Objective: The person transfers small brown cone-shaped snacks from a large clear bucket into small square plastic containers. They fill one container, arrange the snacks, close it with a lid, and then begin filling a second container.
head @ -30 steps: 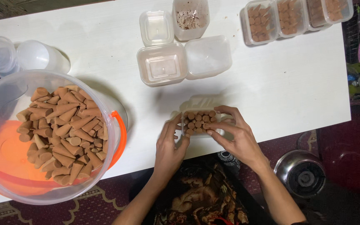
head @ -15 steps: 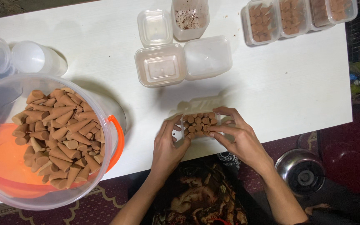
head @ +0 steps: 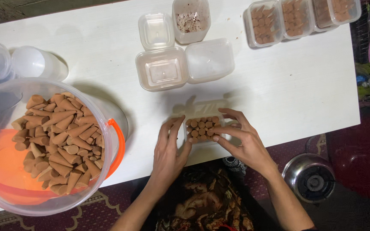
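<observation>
Both hands (head: 206,143) clasp box (head: 203,128) near table edge (head: 279,136).

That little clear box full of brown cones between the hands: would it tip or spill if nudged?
Probably not: the small box sits low and flat on the table. Its cones look tightly packed upright, so they likely stay put. Thin plastic probably flexes.

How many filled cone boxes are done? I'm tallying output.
4 show: three boxes in the top-right row, the last cut by the frame edge, and one between the left hand and right hand. More may lie off-frame.
</observation>
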